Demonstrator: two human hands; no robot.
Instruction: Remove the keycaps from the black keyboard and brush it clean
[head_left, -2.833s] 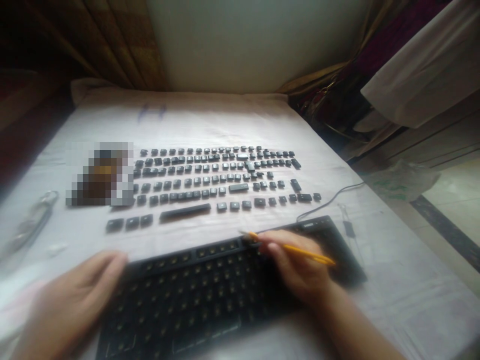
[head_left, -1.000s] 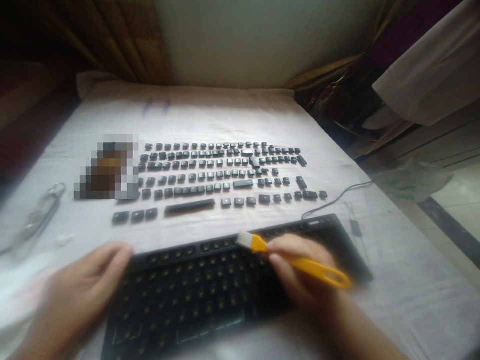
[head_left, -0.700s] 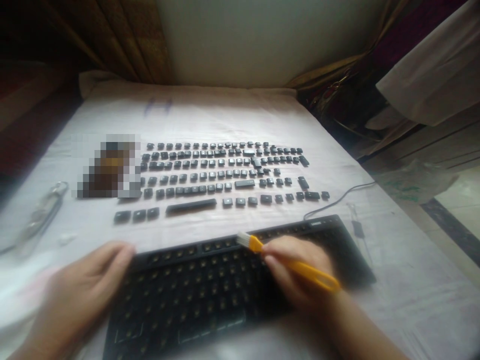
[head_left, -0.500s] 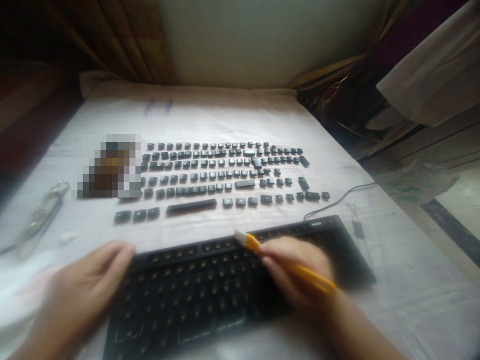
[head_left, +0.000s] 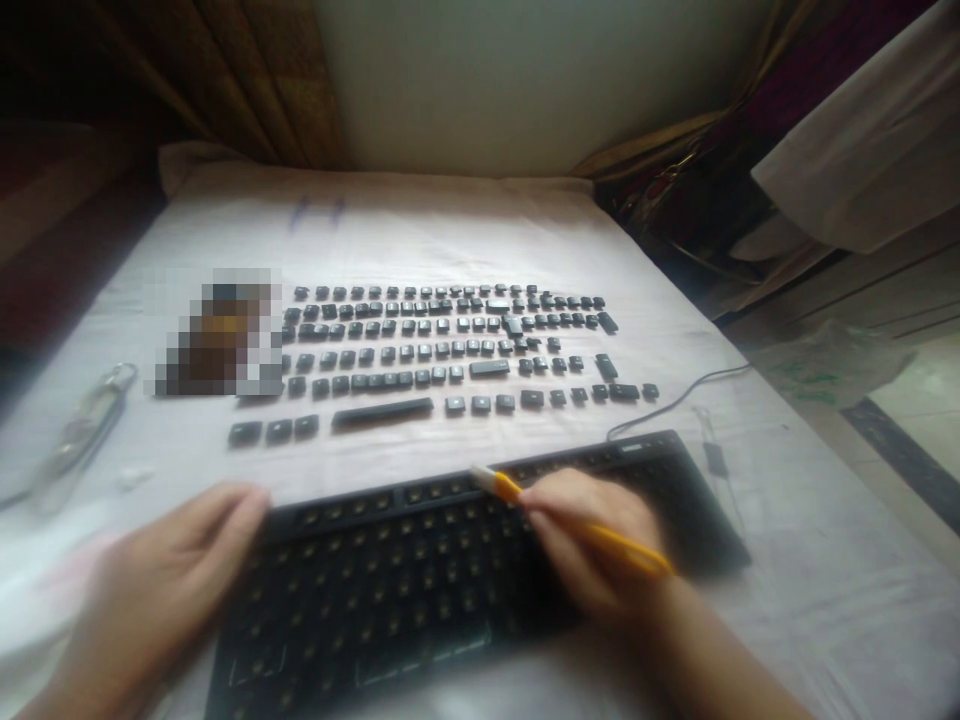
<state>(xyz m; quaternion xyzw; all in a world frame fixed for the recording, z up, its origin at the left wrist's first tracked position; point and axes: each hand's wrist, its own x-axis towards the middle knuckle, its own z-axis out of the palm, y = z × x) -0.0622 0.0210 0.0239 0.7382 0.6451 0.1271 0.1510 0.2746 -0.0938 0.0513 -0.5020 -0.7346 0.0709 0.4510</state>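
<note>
A black keyboard (head_left: pixel 465 570), its exposed key sockets (head_left: pixel 387 557) dotted pale, lies slanted on the near white cloth (head_left: pixel 450 235). The right hand (head_left: pixel 600 503) clamps a yellow brush (head_left: pixel 508 488) at its far edge; the left hand (head_left: pixel 180 565) touches its left end, grip unclear.

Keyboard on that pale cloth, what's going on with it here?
A person is working over a black keyboard, and much of it shows no keycaps. Their right hand holds a yellow brush, with its bristles at the keyboard's far edge; whether they touch is too blurred to tell. The left hand is at the keyboard's left end. Beyond it, loose keycaps lie in rough rows on the pale cloth.
</note>
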